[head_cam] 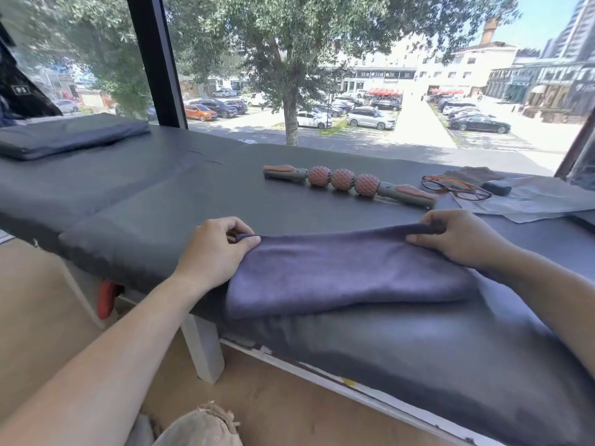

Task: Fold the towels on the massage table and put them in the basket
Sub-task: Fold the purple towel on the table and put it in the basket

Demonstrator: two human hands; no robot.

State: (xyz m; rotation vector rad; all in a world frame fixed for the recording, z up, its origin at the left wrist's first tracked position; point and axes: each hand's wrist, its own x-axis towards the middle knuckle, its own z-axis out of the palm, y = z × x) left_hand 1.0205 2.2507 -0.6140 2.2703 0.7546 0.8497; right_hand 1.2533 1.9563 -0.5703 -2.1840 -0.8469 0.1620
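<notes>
- Presently, towel (347,272): purple, lies at near edge of table (180,188), folded over itself, lower layer hanging off the near side.
- Left hand (215,252): at towel's left far corner; thumb and curled fingers pinch the fold edge, palm partly over the cloth.
- Right hand (463,239): at towel's right far corner; fingers curled round the bunched edge, gripping it.
- Towel's far edge is stretched between the two hands, slightly raised off the table.
- Second towel (67,136): dark, folded flat, on table's far left end, well apart from both hands.
- Roller (347,185): three knobbed balls, two handles, lies on table beyond the towel, not touching it.
- Glasses (457,188): right of roller, resting on paper (531,201), beyond right hand.
- Basket: none identifiable; pale frayed fabric item (203,426) at bottom edge on the floor, unclear what.
</notes>
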